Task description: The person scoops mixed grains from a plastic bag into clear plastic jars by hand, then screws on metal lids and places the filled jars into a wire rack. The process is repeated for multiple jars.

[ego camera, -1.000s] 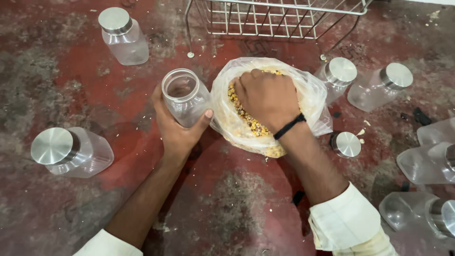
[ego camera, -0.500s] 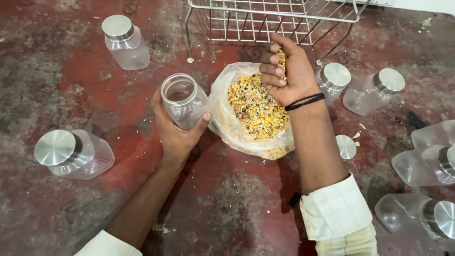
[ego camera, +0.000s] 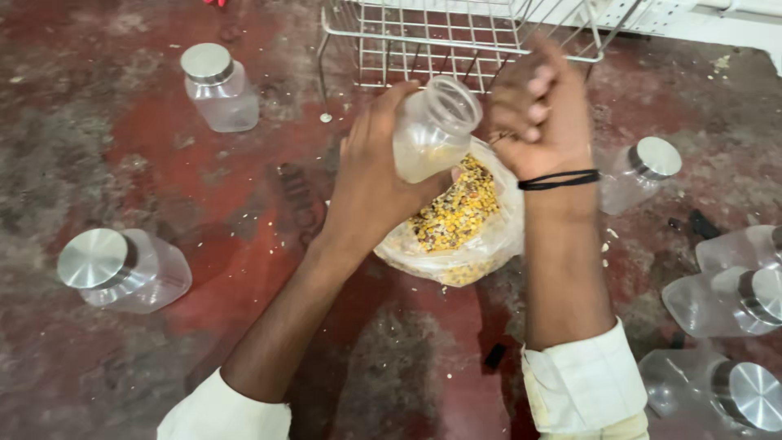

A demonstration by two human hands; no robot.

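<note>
Worn red-painted concrete floor [ego camera: 244, 269], patchy grey, w/ stray grains scattered about. Open clear jar [ego camera: 436, 126], lidless, is tilted w/ its mouth toward the upper right, held up over a clear plastic bag [ego camera: 468, 236] of mixed yellow and dark grains. Left hand [ego camera: 379, 175] wraps around the jar body, fingers closed on it. Right hand [ego camera: 542, 110] sits just beside the jar mouth, closed into a loose fist, motion-blurred; can't tell what's inside it. Black band [ego camera: 560, 179] on the right wrist; white cuffs on both forearms.

Bag lies on the floor beneath both hands, open at top, grain heaped in the middle. White wire basket [ego camera: 456, 37] stands just behind the hands. Lidded clear jars w/ silver caps lie around: one at upper left [ego camera: 218, 85], one at left on its side [ego camera: 122, 269], one just right of the right wrist [ego camera: 639, 171], and three more by the right edge [ego camera: 733, 293].
</note>
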